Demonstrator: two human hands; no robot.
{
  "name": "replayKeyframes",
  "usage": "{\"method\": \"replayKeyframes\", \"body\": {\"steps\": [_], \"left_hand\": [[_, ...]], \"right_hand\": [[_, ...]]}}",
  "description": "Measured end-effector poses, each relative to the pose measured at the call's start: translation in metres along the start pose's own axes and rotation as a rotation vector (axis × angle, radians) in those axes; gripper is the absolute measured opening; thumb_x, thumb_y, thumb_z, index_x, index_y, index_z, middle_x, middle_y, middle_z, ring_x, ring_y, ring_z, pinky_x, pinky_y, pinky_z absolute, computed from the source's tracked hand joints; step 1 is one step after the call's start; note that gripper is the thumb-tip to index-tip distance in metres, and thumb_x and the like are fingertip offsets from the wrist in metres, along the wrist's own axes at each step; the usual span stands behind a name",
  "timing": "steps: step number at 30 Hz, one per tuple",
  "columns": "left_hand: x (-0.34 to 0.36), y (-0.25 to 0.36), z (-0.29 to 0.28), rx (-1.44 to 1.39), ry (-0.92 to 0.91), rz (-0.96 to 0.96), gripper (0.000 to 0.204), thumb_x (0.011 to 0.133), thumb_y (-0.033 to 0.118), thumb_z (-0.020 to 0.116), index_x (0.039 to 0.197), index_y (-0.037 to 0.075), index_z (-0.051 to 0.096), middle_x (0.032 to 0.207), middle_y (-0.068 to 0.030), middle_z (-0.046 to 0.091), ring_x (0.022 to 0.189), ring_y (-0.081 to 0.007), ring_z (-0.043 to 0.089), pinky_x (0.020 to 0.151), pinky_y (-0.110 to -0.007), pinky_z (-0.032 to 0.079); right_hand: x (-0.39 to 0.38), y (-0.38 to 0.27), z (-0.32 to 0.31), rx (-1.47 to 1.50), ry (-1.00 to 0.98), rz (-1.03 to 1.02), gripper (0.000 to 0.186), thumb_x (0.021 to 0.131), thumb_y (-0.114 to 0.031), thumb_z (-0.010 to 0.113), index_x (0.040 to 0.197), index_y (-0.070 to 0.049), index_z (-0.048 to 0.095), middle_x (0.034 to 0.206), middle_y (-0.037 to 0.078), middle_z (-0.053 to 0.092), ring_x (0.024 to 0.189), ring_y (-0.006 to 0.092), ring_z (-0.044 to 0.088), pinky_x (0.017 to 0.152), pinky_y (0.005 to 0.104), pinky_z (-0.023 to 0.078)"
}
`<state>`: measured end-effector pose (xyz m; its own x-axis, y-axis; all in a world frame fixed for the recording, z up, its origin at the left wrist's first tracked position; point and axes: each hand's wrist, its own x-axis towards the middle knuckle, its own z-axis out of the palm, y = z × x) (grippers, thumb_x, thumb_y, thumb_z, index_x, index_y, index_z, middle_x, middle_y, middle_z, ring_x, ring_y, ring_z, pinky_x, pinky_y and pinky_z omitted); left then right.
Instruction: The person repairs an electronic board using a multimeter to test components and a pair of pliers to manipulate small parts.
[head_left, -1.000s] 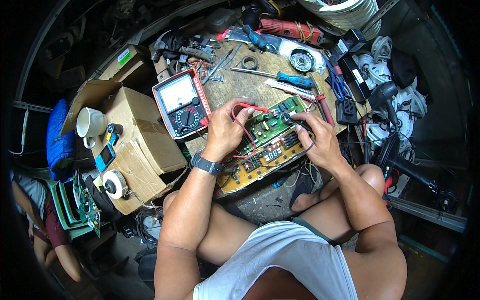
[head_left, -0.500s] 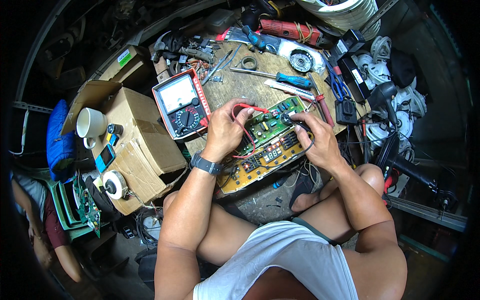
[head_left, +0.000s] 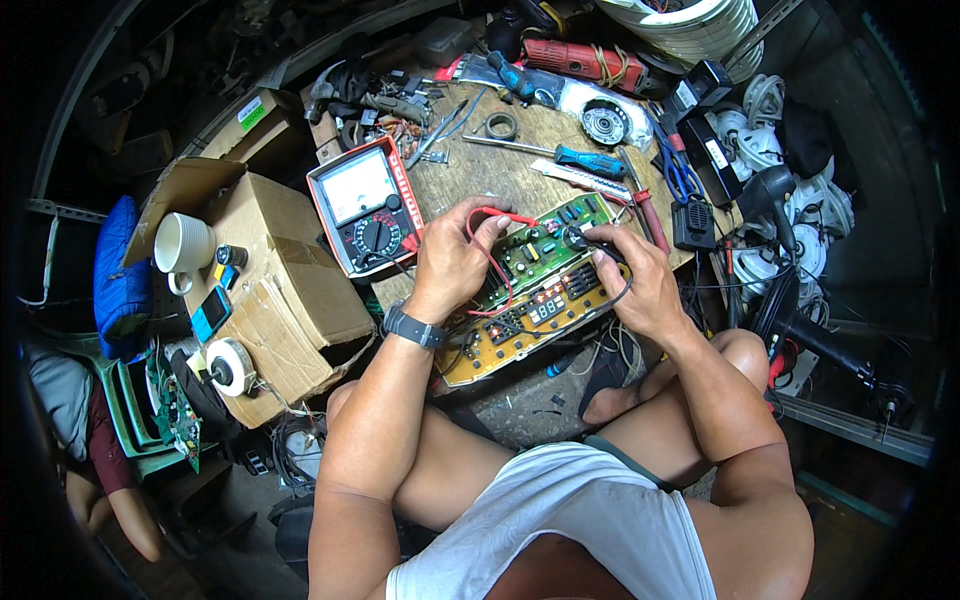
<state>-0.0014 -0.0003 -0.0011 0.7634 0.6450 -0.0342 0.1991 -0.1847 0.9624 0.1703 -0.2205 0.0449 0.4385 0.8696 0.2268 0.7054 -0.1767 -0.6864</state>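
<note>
My left hand (head_left: 452, 250) is closed round a red test probe (head_left: 516, 217), whose tip reaches toward the green circuit board (head_left: 524, 258). In my right hand (head_left: 640, 282), fingers pinch a black test probe (head_left: 574, 238) over the right part of that board. Whether either tip touches a contact is too small to tell. Just nearer to me lies an amber board (head_left: 512, 342) with a lit digit display (head_left: 547, 309) and several buttons. Red and black leads loop across both boards. An analog multimeter (head_left: 372, 222) in an orange-red case stands left of my left hand.
Beyond the boards lie a blue-handled screwdriver (head_left: 590, 161), a tape roll (head_left: 499, 125), blue-handled pliers (head_left: 680, 172) and a red power tool (head_left: 582, 63). Left is a cardboard box (head_left: 285, 270) bearing a white mug (head_left: 184, 243). Another person's arm (head_left: 132, 515) shows at lower left.
Both hands keep their grip and place on the probes. The whole picture has shifted very slightly, and the other person at lower left has moved a little.
</note>
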Motion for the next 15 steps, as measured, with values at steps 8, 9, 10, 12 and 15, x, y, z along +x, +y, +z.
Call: {"method": "replayKeyframes", "body": {"steps": [8,9,10,12,15], "left_hand": [[-0.002,0.012,-0.001,0.017,0.011,-0.029,0.026,0.109,0.014,0.076,0.131,0.001,0.077,0.118,-0.0091,0.085,0.103,-0.0146,0.079,0.093,-0.031,0.063],[-0.002,0.01,-0.001,0.005,0.011,-0.025,0.026,0.109,0.014,0.076,0.131,0.001,0.077,0.118,-0.009,0.085,0.103,-0.0146,0.079,0.093,-0.031,0.063],[-0.001,0.009,-0.001,-0.007,0.011,-0.022,0.026,0.109,0.014,0.076,0.131,0.001,0.078,0.117,-0.0089,0.085,0.103,-0.0146,0.079,0.093,-0.032,0.062],[-0.001,0.009,-0.001,-0.001,0.015,-0.027,0.026,0.109,0.014,0.077,0.131,0.002,0.078,0.116,-0.0085,0.085,0.102,-0.0144,0.079,0.092,-0.031,0.062],[-0.002,0.01,-0.001,0.006,0.013,-0.024,0.026,0.109,0.015,0.077,0.131,0.002,0.079,0.114,-0.0077,0.085,0.101,-0.0141,0.079,0.092,-0.031,0.062]], "right_hand": [[-0.001,0.002,0.0,-0.001,0.0,0.006,0.025,0.104,-0.006,0.068,0.129,-0.001,0.071,0.118,0.021,0.076,0.109,0.0404,0.076,0.096,0.0459,0.059],[0.0,0.001,0.0,0.001,-0.003,0.01,0.025,0.104,-0.006,0.068,0.129,-0.001,0.071,0.118,0.021,0.076,0.109,0.0405,0.076,0.096,0.046,0.059],[0.0,0.0,0.0,0.003,-0.005,0.015,0.025,0.104,-0.006,0.068,0.129,-0.001,0.071,0.118,0.021,0.076,0.109,0.0406,0.076,0.096,0.046,0.059],[0.0,0.001,0.0,-0.005,-0.001,0.013,0.026,0.104,-0.006,0.068,0.129,-0.001,0.071,0.118,0.021,0.076,0.109,0.0408,0.076,0.096,0.0461,0.059],[0.0,0.0,-0.001,-0.004,-0.001,0.012,0.026,0.104,-0.006,0.068,0.129,-0.001,0.071,0.117,0.021,0.076,0.11,0.0408,0.076,0.096,0.0461,0.059]]}}
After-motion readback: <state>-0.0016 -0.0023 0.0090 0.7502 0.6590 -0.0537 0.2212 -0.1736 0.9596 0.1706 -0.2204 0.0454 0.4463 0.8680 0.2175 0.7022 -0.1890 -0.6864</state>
